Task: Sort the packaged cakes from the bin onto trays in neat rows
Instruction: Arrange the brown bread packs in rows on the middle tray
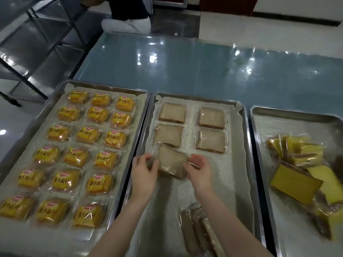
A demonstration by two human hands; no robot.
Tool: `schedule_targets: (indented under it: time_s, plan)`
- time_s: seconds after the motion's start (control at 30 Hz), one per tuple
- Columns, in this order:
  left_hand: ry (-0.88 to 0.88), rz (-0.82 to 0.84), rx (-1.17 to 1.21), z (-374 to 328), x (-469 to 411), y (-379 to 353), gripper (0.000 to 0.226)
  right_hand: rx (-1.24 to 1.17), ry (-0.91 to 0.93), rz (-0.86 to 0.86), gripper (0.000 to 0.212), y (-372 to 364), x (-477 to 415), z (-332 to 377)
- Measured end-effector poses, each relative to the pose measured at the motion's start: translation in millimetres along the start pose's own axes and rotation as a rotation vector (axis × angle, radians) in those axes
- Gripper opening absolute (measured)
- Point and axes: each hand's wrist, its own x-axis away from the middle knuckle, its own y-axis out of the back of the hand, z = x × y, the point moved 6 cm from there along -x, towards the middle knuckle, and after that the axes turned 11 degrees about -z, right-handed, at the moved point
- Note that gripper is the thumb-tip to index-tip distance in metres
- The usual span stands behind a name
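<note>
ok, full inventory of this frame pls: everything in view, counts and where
table: 1, glossy blue-grey, under the trays
left tray: 1, steel, lined, table's left
middle tray: 1, steel, lined, centre
right tray: 1, steel, table's right
buns: 18, yellow wrappers, left tray, six rows of three
flat cakes: 4, brown, middle tray's far end, two by two
held cake: 1, brown, tilted over middle tray
stack: count unclear, brown cakes on edge, middle tray's near end
yellow cakes: count unclear, yellow, heaped in right tray
rack: 1, dark metal, far left
person: 1, dark top, white trousers, beyond table
left hand: holds held cake's left edge
right hand: holds its right edge
</note>
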Motion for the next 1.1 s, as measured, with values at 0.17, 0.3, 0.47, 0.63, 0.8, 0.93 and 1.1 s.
schedule_targets:
  time_s: [0.17,0.3,0.47,0.63,0.8,0.93,1.1]
  plan:
    - [-0.311,0.011,-0.302,-5,5,-7,0.033,0.057,0.029,0.04,0.034,-9,2,2]
    - [-0.346,-0.008,-0.413,-6,9,-9,0.049,0.159,0.129,0.082,0.042,-16,5,4]
    - [-0.345,0.061,-0.435,6,19,-16,0.057,0.257,0.17,0.168,0.049,-25,5,2]
    - [-0.312,0.097,-0.458,11,24,-18,0.061,0.32,0.208,0.236,0.047,-21,4,10]
    - [-0.476,0.088,-0.352,-8,42,-13,0.048,0.443,0.324,0.198,0.031,23,-1,30]
    - [-0.423,0.43,-0.059,-31,79,-26,0.028,0.754,0.436,0.205,0.024,84,10,31]
    - [-0.504,0.684,-0.187,-41,124,-52,0.052,1.005,0.399,0.294,0.044,134,35,0]
